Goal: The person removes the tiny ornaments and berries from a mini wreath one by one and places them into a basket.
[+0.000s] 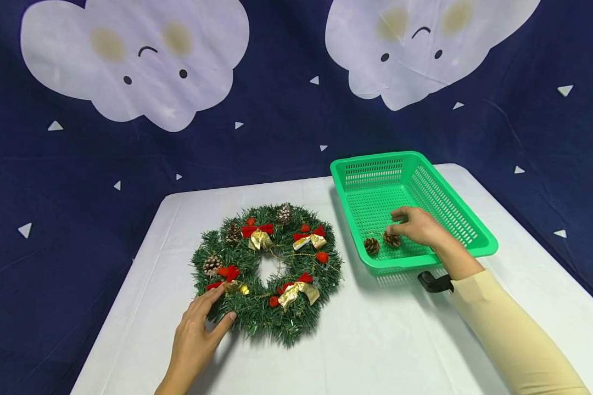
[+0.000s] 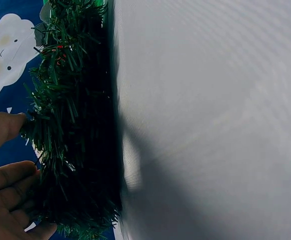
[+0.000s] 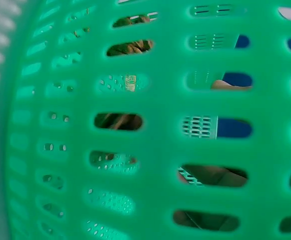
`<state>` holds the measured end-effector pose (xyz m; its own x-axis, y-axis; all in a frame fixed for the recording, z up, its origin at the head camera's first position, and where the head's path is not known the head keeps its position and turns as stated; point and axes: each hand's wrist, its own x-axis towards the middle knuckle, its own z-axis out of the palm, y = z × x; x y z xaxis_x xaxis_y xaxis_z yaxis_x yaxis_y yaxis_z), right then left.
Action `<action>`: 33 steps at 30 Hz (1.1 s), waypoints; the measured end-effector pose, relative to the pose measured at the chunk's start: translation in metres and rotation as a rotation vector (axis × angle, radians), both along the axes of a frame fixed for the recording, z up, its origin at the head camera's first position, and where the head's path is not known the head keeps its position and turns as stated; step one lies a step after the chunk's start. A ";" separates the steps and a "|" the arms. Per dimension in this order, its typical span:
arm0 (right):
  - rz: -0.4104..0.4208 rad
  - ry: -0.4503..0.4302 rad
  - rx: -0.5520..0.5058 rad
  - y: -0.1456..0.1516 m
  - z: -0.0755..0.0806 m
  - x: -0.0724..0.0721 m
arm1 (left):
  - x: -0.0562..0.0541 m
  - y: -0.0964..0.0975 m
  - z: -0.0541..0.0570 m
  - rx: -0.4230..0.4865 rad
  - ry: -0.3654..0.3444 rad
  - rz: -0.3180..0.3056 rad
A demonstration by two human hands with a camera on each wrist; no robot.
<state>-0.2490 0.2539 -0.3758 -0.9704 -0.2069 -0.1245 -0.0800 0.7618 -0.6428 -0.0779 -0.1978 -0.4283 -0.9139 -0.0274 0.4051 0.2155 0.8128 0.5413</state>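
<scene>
A green Christmas wreath (image 1: 272, 326), dressed with red and gold bows, red berries and several pine cones, lies flat on the white-covered table. My left hand (image 1: 195, 332) rests on its near left edge, fingers by a bow (image 1: 234, 286) and thumb apart from them on the greenery. Inside the green plastic basket (image 1: 343, 211), my right hand (image 1: 417, 226) reaches down over a pine cone (image 1: 392, 239), thumb at its top and fingers stretched out above. A second pine cone (image 1: 371, 246) lies beside it. The basket wall partly hides the right fingers (image 3: 230, 85) in the right wrist view.
The basket stands at the table's back right, its slatted wall close in front of the right wrist camera. A black wrist strap mount (image 1: 434, 282) sits under the right wrist, outside the basket's near rim. Behind the table (image 1: 375, 340) hangs a dark blue cloth with clouds (image 1: 138, 60).
</scene>
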 end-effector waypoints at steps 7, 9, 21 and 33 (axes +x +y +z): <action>-0.024 0.007 0.001 -0.002 0.002 0.001 | 0.000 0.000 0.000 -0.002 0.011 -0.004; -0.031 0.008 0.006 -0.003 0.003 0.001 | 0.000 -0.001 0.000 -0.002 0.010 -0.006; -0.021 0.108 0.021 -0.023 0.017 0.009 | -0.001 0.000 0.001 0.001 0.015 -0.008; 0.021 0.138 -0.068 -0.055 0.029 0.018 | 0.000 0.000 0.001 -0.002 0.009 -0.007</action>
